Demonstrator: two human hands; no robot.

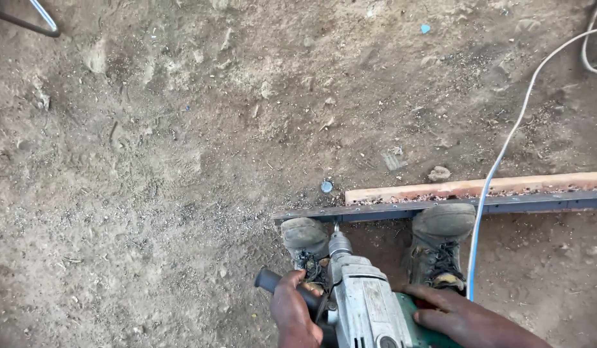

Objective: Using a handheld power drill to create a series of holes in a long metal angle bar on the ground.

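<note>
I hold a grey and green electric drill pointing down at a dark metal strip that lies on the dirt. My left hand is wrapped around the drill's black side handle. My right hand grips the green rear body of the drill. The drill's chuck and bit sit just above the strip's near edge. Both my dusty boots stand on the strip, one on each side of the bit. A reddish wooden plank lies along the strip's far side.
A pale blue cable runs from the drill across the ground to the upper right. A small round metal cap and a stone lie on the dirt beyond the plank. A bent metal rod shows at the top left.
</note>
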